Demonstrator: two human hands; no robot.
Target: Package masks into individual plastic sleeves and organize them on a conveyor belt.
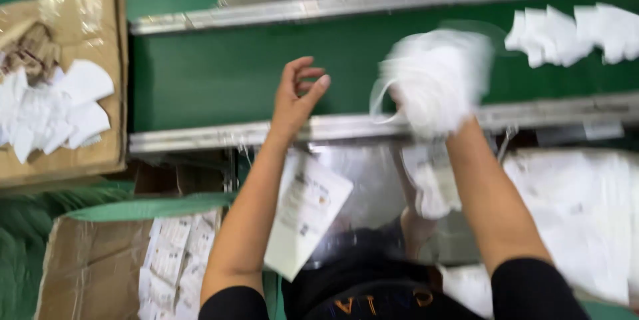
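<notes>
From the head camera I see my two bare forearms, uncovered from wrist to above the elbow. My left hand [297, 97] wears no glove, ring or watch; my right hand [426, 103] is mostly hidden and blurred. Short black sleeves end near the shoulders, and the black shirt carries orange lettering across the chest.

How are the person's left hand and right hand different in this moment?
The left hand is empty, fingers loosely curled and open, while the right hand grips a bundle of white masks. The left hand looks fairly sharp; the right hand is blurred and mostly hidden behind the bundle. Both hands are raised over the green conveyor belt, with bare forearms.
</notes>
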